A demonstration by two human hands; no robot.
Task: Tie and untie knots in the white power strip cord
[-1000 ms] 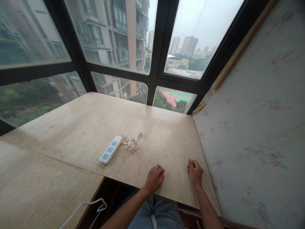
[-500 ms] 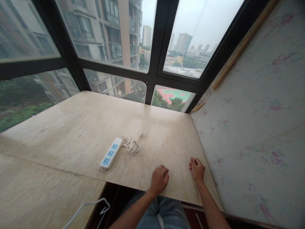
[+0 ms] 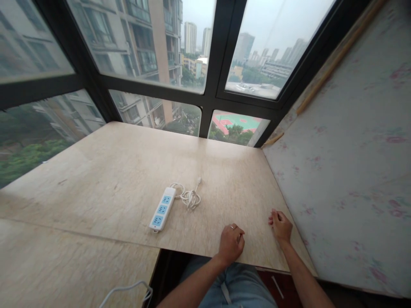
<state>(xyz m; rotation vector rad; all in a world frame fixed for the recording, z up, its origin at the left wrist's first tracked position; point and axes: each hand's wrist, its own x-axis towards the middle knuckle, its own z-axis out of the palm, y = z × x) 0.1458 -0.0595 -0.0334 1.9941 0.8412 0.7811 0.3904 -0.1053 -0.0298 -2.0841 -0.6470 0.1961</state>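
Left hand [image 3: 231,244] near the counter's front edge, fingers loosely curled to a narrow, rounded fist, a ring on one finger; right hand [image 3: 281,226] farther right, near the wall, fingers likewise bent in, thumb against them. Insides of both palms hidden. Power strip [image 3: 163,209] lies flat on the counter, left of the left hand and well apart from it: long white body, smooth, plastic-looking, three blue square socket panels in a row. Its white cord [image 3: 191,200], loosely knotted in rounded loops, sits just beside it; plug [image 3: 199,180] at the far end. Counter [image 3: 231,188] beige, glossy, streaked like marble, a seam [image 3: 80,235] running across at left. White cable [image 3: 125,288] bends over the near left section. Blue trousers [image 3: 247,286] below the edge. Right: pale wall [image 3: 353,171], faded pink flowers. Beyond: dark window frame [image 3: 210,100], glass, a tall building [image 3: 141,42], green trees [image 3: 32,158], a red-and-green court [image 3: 240,122], grey sky.
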